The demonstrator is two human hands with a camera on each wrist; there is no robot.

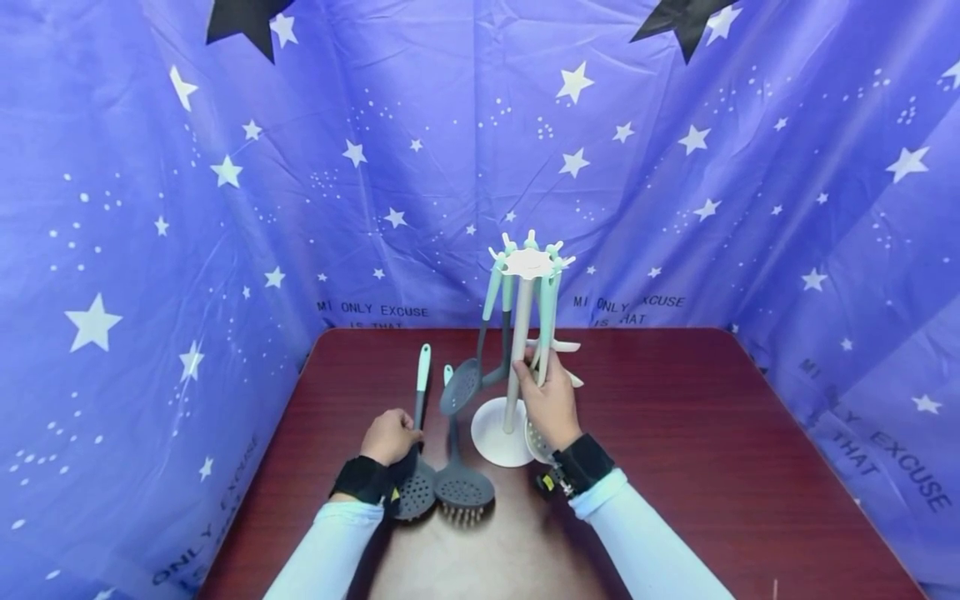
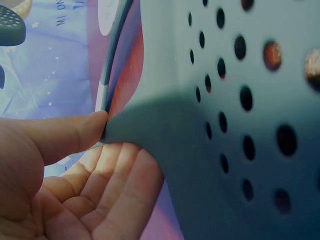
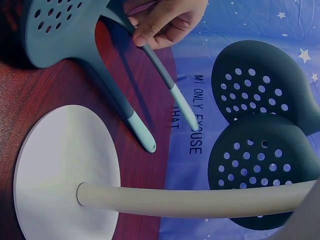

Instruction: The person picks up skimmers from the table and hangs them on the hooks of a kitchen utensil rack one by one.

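Note:
My left hand pinches a dark grey skimmer at its neck; the mint-tipped handle points away from me. In the left wrist view the thumb and fingers close on that neck beside the perforated head. Another grey skimmer lies just right of it. My right hand grips the white utensil stand by its pole, among pale hanging utensils; some fingers are hidden. The right wrist view shows the pole and round base, but not the right hand.
Grey utensils, including a perforated skimmer, hang on the stand's left side. Pale utensils with mint handles hang on its right. Behind the red-brown table hangs a blue starred curtain.

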